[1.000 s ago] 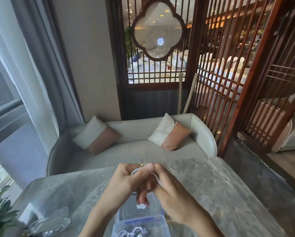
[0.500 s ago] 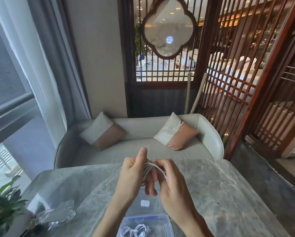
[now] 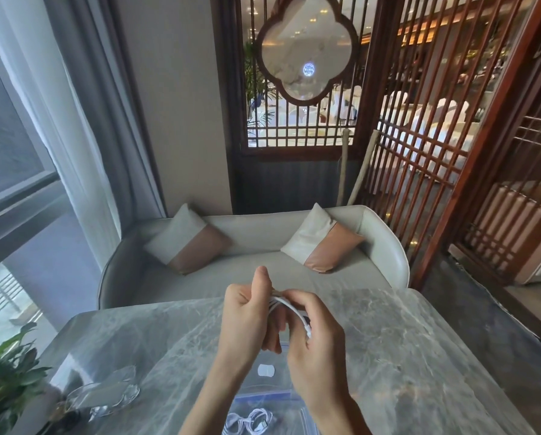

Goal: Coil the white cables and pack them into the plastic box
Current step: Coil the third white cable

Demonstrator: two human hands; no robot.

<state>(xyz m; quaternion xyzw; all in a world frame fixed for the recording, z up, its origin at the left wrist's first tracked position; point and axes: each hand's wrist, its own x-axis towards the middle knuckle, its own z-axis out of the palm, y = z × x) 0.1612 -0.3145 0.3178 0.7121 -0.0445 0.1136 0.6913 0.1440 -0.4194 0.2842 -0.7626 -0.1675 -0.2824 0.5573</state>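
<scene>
Both my hands are raised over the marble table. Between them runs a white cable, looped in several strands. My left hand holds the loops in curled fingers with its thumb pointing up. My right hand grips the other side of the loops, with the cable bending down under its fingers. Below the hands, at the near edge, stands the clear plastic box with a blue rim. A coiled white cable lies inside it. The box's clear lid lies flat just beyond it.
A clear glass dish sits at the table's near left, beside a green plant. A grey sofa with two cushions stands beyond the table. A wooden lattice screen fills the right side.
My left thumb lifted off the cable and now points up. Both hands rose slightly, and the loops spread out between them. The view shifted a little.
</scene>
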